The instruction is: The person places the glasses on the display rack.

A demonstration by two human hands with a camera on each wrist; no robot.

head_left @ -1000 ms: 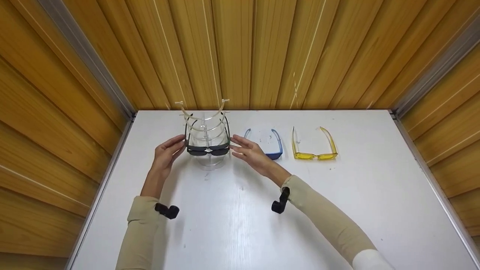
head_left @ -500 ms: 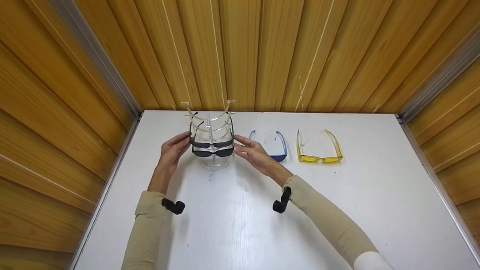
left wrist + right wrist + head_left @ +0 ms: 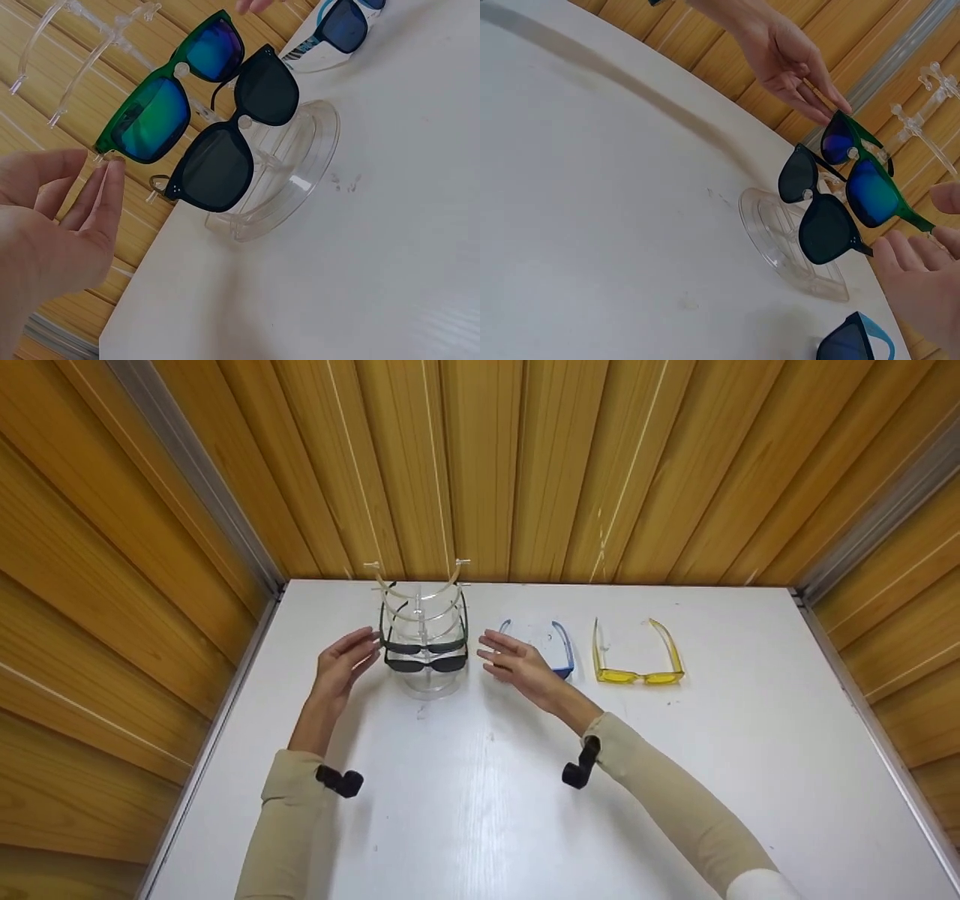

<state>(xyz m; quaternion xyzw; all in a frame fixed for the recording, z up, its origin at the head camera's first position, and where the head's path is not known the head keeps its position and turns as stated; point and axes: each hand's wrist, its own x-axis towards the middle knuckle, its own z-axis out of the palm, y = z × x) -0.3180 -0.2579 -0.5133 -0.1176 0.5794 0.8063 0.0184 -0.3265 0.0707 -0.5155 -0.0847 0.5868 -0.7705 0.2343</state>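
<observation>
A clear acrylic glasses stand (image 3: 431,688) with several curved arms holds two pairs of sunglasses. Green-framed sunglasses (image 3: 154,112) with mirrored blue-green lenses sit on the upper of the two occupied arms. Below them hang black sunglasses (image 3: 221,165) with dark lenses. My left hand (image 3: 343,660) is beside the stand's left side, its fingertips right at the green frame's corner in the left wrist view. On the other side, my right hand (image 3: 525,669) hovers slightly apart from the frames with fingers extended, holding nothing. It partly covers blue sunglasses (image 3: 564,649) behind it in the head view.
Yellow glasses (image 3: 637,678) lie with temples unfolded on the white table (image 3: 480,802), right of the blue pair. Wood-look panels (image 3: 480,472) rise behind the table and along both sides. The stand's upper arms carry no glasses.
My right hand has drawn away from the glasses to the right, and the left has eased slightly left. The green sunglasses sit slightly higher above the black pair than a second ago.
</observation>
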